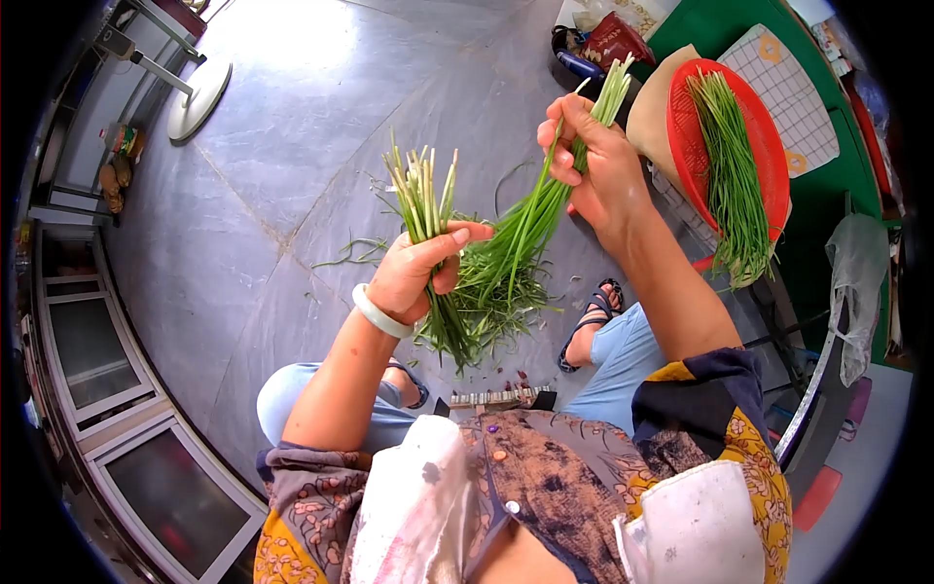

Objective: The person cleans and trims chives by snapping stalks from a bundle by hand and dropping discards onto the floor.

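My left hand [413, 273] is closed around a bunch of garlic chives [420, 195], pale cut ends up and dark green leaves hanging below. Higher and to the right, my right hand [595, 156] grips a second bunch, brighter green chives [530, 229] whose stem ends stick up above the fist and whose leaves droop toward the left. Under both hands a heap of loose chive leaves and trimmings [496, 297] lies on the grey floor. More chives [725, 146] rest lined up in a red plastic basket [686, 156] to the right of my right hand.
A green table [671, 39] at the right bears a white grid-patterned cloth [778, 73] and bags. The basket stands by its edge. Glass-fronted cabinets [175, 477] line the left side, and a round white stand base [201, 97] sits at upper left. My sandalled foot [589, 336] is near the heap.
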### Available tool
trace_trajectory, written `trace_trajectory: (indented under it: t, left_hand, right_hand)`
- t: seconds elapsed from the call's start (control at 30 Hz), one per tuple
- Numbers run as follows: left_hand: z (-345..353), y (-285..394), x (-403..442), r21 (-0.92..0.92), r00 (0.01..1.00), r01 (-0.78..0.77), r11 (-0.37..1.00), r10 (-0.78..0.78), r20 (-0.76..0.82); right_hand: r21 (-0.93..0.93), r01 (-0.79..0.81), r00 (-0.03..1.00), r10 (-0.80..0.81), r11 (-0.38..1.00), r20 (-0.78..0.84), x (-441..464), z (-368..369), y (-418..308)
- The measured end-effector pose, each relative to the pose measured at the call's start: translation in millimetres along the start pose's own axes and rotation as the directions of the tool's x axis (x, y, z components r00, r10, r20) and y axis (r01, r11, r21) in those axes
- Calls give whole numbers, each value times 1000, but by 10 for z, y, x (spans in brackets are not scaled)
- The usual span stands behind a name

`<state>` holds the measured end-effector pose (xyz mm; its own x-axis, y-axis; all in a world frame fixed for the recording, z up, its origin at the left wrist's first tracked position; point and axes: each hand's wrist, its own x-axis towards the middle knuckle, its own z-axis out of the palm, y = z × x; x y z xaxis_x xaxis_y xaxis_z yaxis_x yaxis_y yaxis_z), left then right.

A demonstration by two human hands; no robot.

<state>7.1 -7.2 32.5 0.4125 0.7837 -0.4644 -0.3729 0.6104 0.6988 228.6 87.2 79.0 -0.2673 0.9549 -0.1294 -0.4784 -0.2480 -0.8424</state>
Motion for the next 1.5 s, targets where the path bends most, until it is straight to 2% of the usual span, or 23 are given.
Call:
trace_trajectory:
  t: [0.13, 0.23, 0.4, 0.77, 1.03, 1.13, 1.27, 1.33, 1.5]
  left_hand:
    - [1, -53, 67, 17, 992, -106, 994, 107, -71]
    - [42, -13, 73, -39, 991, -132, 991, 130, -29]
    - [91, 14, 70, -67, 993, -119, 991, 118, -25]
    - [37, -4, 22, -154, 990, -52, 987, 71, 120]
    - [89, -4, 46, -80, 995, -87, 993, 90, 42]
    - [77, -28, 82, -124, 995, -99, 987, 98, -15]
    - [63, -49, 102, -135, 998, -66, 989, 64, -16]
    - [83, -38, 86, -145, 999, -41, 989, 36, -38]
    - [106, -8, 70, 4, 999, -1, 1000, 1, -51]
  right_hand:
    - [2, -60, 998, 60, 998, 33, -38, 51, 57]
    - [-19, -111, 993, 111, 994, 46, -71, 114, 110]
    - [-29, -175, 983, 177, 984, 56, -124, 205, 260]
    - [-68, -231, 969, 236, 971, 78, -191, 287, 351]
    - [-68, -191, 972, 199, 979, 129, -211, 296, 376]
    - [-81, -168, 975, 178, 982, 135, -214, 304, 381]
    - [-87, -130, 985, 139, 988, 102, -217, 314, 364]
    - [-76, -71, 992, 78, 995, 96, -182, 295, 337]
    - [-41, -12, 1000, 13, 999, 8, -68, 204, 242]
